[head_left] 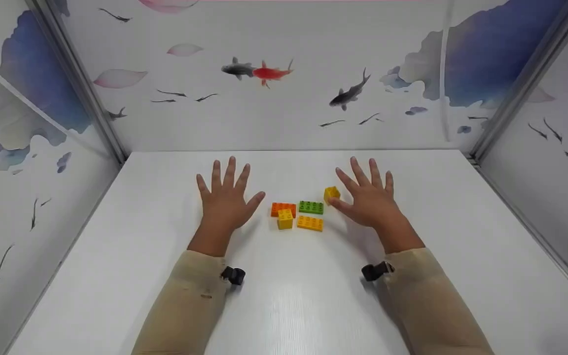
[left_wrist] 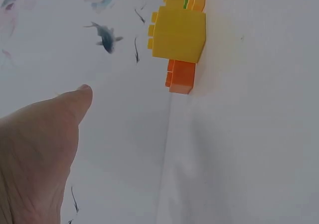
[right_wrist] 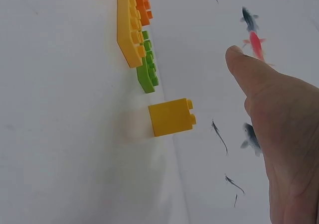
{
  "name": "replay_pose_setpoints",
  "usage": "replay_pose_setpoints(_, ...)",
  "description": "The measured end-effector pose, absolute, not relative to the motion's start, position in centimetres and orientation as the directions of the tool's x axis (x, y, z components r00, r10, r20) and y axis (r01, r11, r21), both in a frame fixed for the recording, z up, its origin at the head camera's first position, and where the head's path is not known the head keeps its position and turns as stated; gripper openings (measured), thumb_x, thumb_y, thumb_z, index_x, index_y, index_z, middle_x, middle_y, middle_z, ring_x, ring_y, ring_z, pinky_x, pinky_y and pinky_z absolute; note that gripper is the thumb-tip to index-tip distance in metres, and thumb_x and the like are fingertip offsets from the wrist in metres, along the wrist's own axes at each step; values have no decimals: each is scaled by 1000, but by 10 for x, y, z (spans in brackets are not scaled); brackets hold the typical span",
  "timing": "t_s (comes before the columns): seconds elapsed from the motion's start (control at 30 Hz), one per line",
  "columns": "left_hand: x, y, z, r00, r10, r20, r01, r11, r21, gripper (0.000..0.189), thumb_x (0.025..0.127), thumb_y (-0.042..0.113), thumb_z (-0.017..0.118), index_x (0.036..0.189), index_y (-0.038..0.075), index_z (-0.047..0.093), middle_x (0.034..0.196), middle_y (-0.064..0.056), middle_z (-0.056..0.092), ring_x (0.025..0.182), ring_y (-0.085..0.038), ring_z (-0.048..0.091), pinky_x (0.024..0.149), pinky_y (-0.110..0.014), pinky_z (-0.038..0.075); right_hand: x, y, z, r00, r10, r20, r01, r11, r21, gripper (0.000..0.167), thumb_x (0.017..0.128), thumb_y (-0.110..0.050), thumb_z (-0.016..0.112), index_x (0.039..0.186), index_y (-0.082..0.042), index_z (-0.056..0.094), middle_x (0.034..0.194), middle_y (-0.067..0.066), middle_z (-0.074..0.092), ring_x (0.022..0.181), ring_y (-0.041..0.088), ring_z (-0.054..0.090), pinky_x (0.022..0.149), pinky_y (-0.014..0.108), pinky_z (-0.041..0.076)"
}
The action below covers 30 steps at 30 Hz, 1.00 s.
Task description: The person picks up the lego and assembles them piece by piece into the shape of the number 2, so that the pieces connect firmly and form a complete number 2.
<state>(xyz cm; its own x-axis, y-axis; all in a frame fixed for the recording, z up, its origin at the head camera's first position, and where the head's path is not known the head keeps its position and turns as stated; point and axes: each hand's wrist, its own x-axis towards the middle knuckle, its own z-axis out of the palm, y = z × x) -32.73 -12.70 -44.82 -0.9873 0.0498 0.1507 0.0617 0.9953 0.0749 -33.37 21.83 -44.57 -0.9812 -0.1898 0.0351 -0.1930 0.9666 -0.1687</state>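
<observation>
My left hand (head_left: 225,202), fingers spread straight, is left of a small group of toy building bricks and holds nothing. My right hand (head_left: 370,199) is spread the same way on the other side, its thumb overlapping a yellow brick (head_left: 332,193) in the head view; the right wrist view has that yellow brick (right_wrist: 172,117) apart from the thumb. Another yellow brick (head_left: 285,220) stands in front of a flat orange brick (head_left: 280,207) and partly hides it. Beside them lie a flat green brick (head_left: 311,207) and a flat yellow-orange brick (head_left: 310,223).
The white table (head_left: 284,296) is bounded by a printed back wall (head_left: 284,118) and side panels with metal corner posts (head_left: 79,81). Fish and petals on the walls are printed. A small black device (head_left: 234,275) sits at the left wrist, another black device (head_left: 376,271) at the right.
</observation>
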Motion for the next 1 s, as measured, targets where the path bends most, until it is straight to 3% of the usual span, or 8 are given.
replay_pose_setpoints(0.53,-320,-117,-440,-989,78,130,92,990,104,88,103,77,39,173,36,6,183,-5,-7,169,-39,-10,128,-76,-7,-332,206,-445,-978,-207,42,-211,952,-220,90,98,-76,54,170,-47,10,182,-3,-14,168,38,-18,131,72,-7)
replay_pose_setpoints(0.77,-315,-99,-441,-989,124,83,137,975,173,89,102,78,41,173,36,7,183,-3,-7,170,-38,-9,129,-75,-6,-325,189,-441,-968,-247,37,-249,942,-224,88,99,-72,58,171,-46,13,182,-4,-13,169,38,-14,132,72,-3)
replay_pose_setpoints(1.0,-313,-87,-447,-986,151,64,161,961,223,88,101,78,43,173,36,14,184,-2,-1,170,-36,-6,132,-72,2,-316,172,-443,-948,-318,-15,-307,925,-225,91,98,-72,60,171,-43,14,183,-3,-8,170,37,-8,134,69,4)
